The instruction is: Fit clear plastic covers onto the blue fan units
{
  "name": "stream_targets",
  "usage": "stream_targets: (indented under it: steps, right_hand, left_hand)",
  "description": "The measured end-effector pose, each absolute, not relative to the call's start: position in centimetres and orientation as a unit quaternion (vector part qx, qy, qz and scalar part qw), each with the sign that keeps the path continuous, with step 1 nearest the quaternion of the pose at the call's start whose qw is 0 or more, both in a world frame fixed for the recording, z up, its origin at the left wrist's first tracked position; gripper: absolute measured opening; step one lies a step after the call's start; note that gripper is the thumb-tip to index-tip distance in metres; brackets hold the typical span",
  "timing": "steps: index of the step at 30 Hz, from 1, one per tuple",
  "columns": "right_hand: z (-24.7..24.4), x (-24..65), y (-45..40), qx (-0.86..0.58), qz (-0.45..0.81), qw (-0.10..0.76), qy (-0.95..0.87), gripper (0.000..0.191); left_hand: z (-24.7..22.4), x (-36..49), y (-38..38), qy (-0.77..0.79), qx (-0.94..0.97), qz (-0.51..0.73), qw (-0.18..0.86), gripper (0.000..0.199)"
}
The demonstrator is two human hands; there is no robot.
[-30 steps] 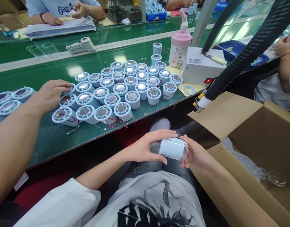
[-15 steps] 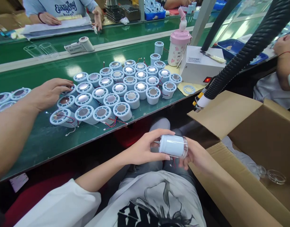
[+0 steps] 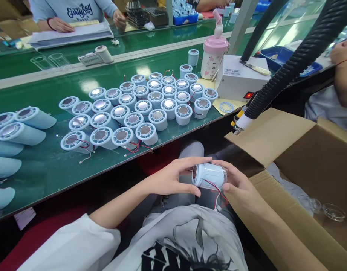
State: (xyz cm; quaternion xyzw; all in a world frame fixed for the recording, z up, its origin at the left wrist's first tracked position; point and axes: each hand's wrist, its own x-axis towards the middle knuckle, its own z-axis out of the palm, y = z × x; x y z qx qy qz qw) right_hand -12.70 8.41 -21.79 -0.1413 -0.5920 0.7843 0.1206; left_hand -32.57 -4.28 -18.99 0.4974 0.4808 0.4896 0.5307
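Above my lap, a light blue cylinder in a clear sleeve lies on its side between my hands. My left hand holds its left end, by the dark round disc, with thumb below and fingers above. Around the clear right end, my right hand has its fingers and thumb closed. Red and white wires hang from the cylinder, with a white connector below. Several similar light blue cylinders stand in rows on the green table, their ringed tops up, some with wires.
At the right, an open cardboard box holds clear parts. A black hose hangs by a white device and a pink cup. More cylinders lean at the left. People sit across the table and at the right.
The cylinder in my hands has turned, bringing its disc and wires into view. Another person's arm has gone from the left, and one more cylinder shows at the rows' left end.
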Motion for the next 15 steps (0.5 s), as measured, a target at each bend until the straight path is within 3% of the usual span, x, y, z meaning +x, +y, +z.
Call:
stream_targets:
  steps: [10,15]
  right_hand:
    - [-21.8,-12.8,7.3,-0.247,0.797,0.076,-0.545,0.053]
    - [-22.6,-12.5,8.3,-0.243,0.761,0.054,-0.598,0.059]
  left_hand:
    - [-21.0,-31.5,-4.7,0.437,0.377,0.481,0.660,0.080]
    - [-20.7,-32.8,-3.2,0.554,0.364,0.432,0.612,0.051]
